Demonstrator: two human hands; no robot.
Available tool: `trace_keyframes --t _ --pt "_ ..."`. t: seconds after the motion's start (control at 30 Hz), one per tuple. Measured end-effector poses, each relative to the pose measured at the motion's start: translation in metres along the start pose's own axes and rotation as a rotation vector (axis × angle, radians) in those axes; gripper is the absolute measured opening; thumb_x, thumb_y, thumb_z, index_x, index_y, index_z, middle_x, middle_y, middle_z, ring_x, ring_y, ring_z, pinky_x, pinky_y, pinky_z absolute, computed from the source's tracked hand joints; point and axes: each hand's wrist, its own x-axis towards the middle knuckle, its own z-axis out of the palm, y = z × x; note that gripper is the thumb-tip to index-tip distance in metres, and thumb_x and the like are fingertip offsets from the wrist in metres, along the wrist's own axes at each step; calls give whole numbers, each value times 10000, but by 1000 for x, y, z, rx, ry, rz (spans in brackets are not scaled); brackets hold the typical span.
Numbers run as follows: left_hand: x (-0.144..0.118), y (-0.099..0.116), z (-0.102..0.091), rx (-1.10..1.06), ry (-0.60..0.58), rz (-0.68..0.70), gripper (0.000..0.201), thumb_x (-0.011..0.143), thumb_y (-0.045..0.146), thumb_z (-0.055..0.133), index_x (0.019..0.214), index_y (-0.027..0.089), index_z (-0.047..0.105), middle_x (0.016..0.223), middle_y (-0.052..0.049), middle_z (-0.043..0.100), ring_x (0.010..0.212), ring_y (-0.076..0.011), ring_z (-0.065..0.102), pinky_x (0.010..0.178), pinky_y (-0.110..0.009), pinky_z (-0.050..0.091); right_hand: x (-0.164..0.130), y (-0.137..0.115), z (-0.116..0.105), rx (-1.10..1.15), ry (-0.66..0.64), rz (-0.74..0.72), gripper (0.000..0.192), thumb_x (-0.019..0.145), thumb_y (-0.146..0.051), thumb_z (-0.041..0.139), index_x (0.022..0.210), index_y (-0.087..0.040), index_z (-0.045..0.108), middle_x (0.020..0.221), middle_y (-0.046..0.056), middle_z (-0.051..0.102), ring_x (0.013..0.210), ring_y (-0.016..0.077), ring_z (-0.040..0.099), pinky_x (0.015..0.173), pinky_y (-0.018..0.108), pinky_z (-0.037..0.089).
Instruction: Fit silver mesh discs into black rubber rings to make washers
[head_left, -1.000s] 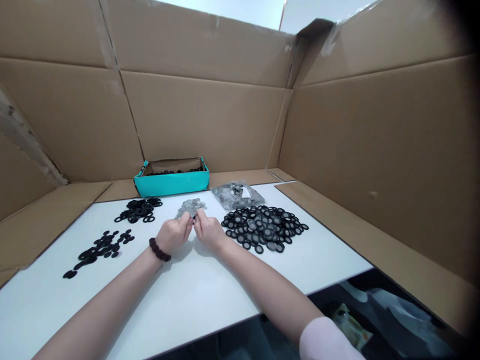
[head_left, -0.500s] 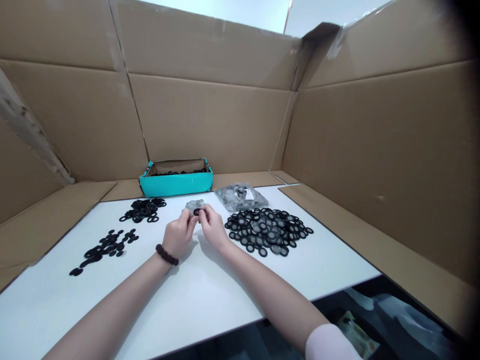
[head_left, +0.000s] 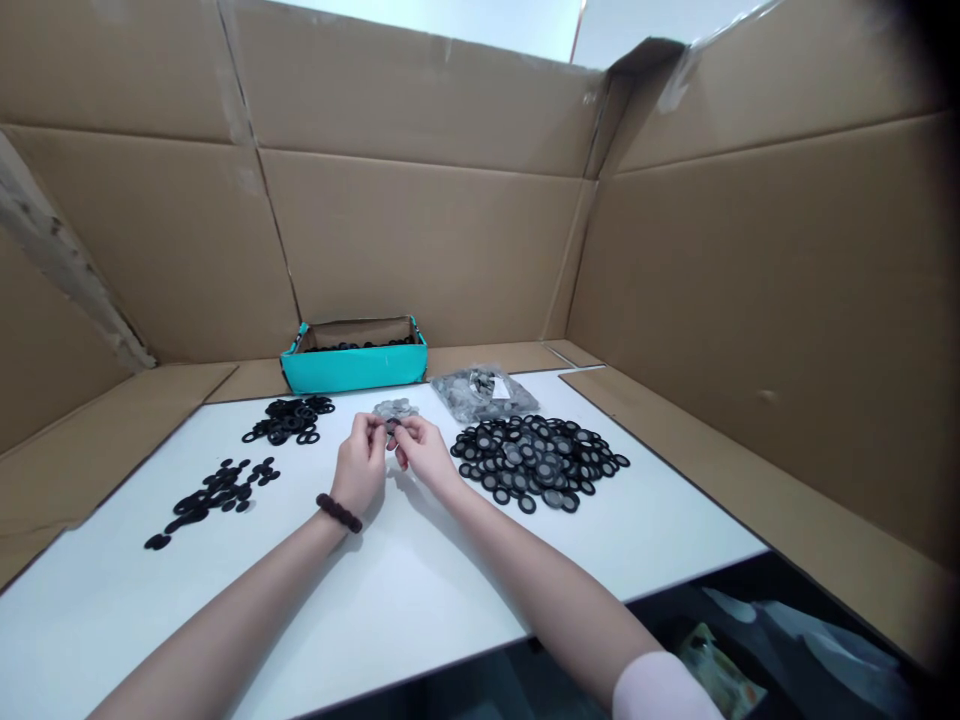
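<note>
Though low, gray discs [head_left: 400, 406] before teal box [head_left: 355, 369]

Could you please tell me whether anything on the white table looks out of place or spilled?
Nothing looks clearly spilled or damaged. The small flat black discs at left look slightly untidy, straggling in a trail, unlike the compact heap of grey-centred black rings at right.

Below my left hand [head_left: 360, 468] I wear 1 dark bracelet [head_left: 339, 513], bumpy as beads, left of the frame's lower centre. At the bottom right, 1 plain pale-pink sleeve [head_left: 664, 688] ends near my elbow. My 2 forearms [head_left: 532, 555] are bare, slimmer towards the wrists.
</note>
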Motion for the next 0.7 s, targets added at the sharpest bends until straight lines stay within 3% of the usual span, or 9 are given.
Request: trace_keyframes --t 0.2,0.37,0.53,0.7 --pt "0 0 -2 55 17 -24 133 829 337 439 843 207 465 605 6 621 553 -170 596 534 -257 405 -1 2 1 -16 4 -22 101 694 -219 574 720 -154 501 543 -45 551 348 36 410 336 167 342" --pt "0 0 -3 -4 -61 -38 160 832 373 460 843 215 432 602 8 659 544 -180 622 552 -266 422 -1 4 -1 -51 30 -37 117 724 -236 566 700 -171 472 503 -56 521 338 39 393 325 165 316" --pt "-1 3 -1 1 -117 -26 109 848 325 409 837 216 414 504 41 581 470 -163 573 516 -251 398 0 4 -2 -48 16 -66 79 792 -223 477 732 -185 442 518 -65 502 353 42 400 335 157 328" --pt "1 3 -1 88 -43 1 80 843 286 379 834 216 416 489 49 505 441 -160 526 483 -250 360 0 4 -1 -67 24 -53 77 804 -222 464 751 -185 422 528 -65 515 356 36 396 335 144 331"
